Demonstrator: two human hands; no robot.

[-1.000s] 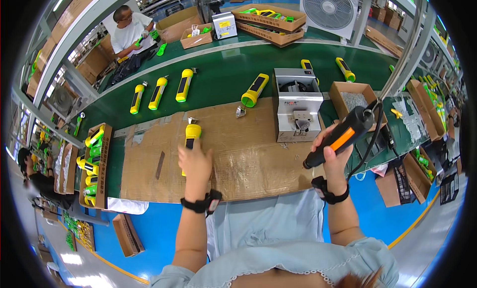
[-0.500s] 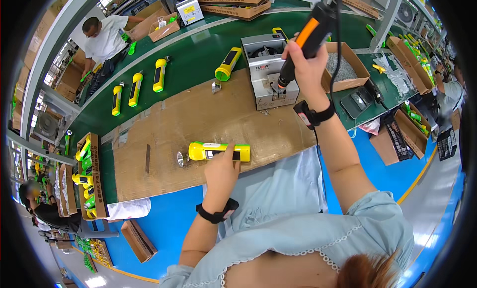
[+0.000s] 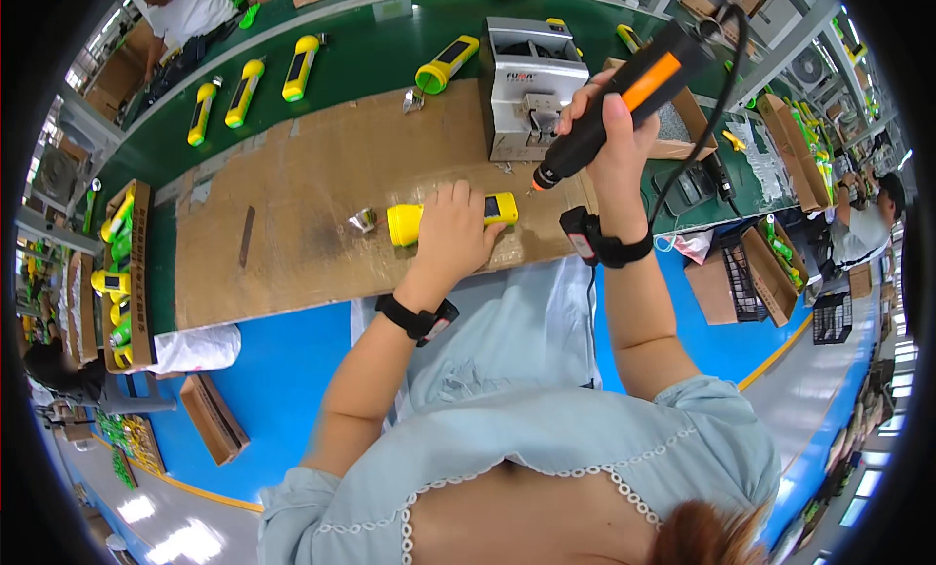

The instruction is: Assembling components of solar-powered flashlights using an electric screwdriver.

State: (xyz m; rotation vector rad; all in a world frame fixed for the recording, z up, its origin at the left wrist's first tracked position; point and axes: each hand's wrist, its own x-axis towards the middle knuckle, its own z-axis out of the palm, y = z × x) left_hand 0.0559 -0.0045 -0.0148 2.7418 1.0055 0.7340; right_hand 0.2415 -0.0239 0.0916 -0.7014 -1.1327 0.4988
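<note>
A yellow flashlight (image 3: 405, 225) lies on its side on the cardboard sheet (image 3: 322, 194). My left hand (image 3: 451, 228) is closed over its middle, covering part of the dark panel on its handle. By the flashlight's wide end sits a small shiny lamp reflector (image 3: 364, 221), close to it. In my right hand (image 3: 621, 141) is a black and orange electric screwdriver (image 3: 624, 102), tilted with its bit pointing down and left. The bit's tip is in the air just right of the flashlight's handle end, apart from it.
A silver screw feeder (image 3: 507, 121) stands beyond the cardboard. Several yellow flashlights (image 3: 245, 93) lie on the green bench. Behind my right hand is a carton of screws (image 3: 671, 126). A carton of flashlights (image 3: 139, 272) stands at the left. The screwdriver's cord (image 3: 726, 97) loops on the right.
My right hand has brought the screwdriver from the screw feeder down toward the flashlight. My left hand now covers more of the flashlight, which is turned slightly. The whole view has shifted.
</note>
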